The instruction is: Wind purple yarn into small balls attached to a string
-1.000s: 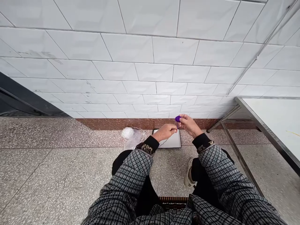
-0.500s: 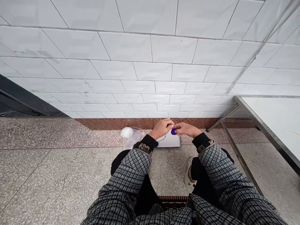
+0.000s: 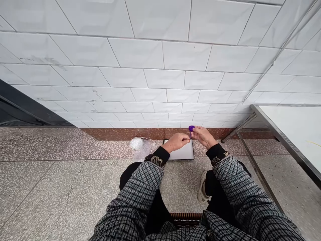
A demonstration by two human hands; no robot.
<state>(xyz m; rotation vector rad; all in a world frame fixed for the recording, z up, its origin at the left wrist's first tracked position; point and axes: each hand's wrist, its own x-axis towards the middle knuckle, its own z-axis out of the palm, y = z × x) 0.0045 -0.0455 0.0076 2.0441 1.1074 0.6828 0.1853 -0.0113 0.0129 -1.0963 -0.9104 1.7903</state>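
Between the fingertips of my right hand [image 3: 203, 135] is a small purple bundle of yarn [image 3: 191, 128]. A short purple strand [image 3: 190, 135] runs down from it to my left hand [image 3: 176, 142]. The thumb and fingers of my left hand are pinched together on that strand. Both hands are over a white tray with a dark rim [image 3: 181, 154] on the floor. Left of the tray lies a ball of white yarn [image 3: 136, 143] on a clear plastic bag [image 3: 144, 150].
A white tiled wall [image 3: 160, 80] rises in front, with a brown skirting [image 3: 120, 134] at its foot. On the right stands a white-topped table [image 3: 293, 124] with metal legs. A dark panel [image 3: 22, 107] leans in from the left. My shoe [image 3: 202, 189] is on the speckled floor.
My right hand has risen with the purple bundle, which now sits above my left hand with a strand stretched between. My left hand has shifted slightly right and down.
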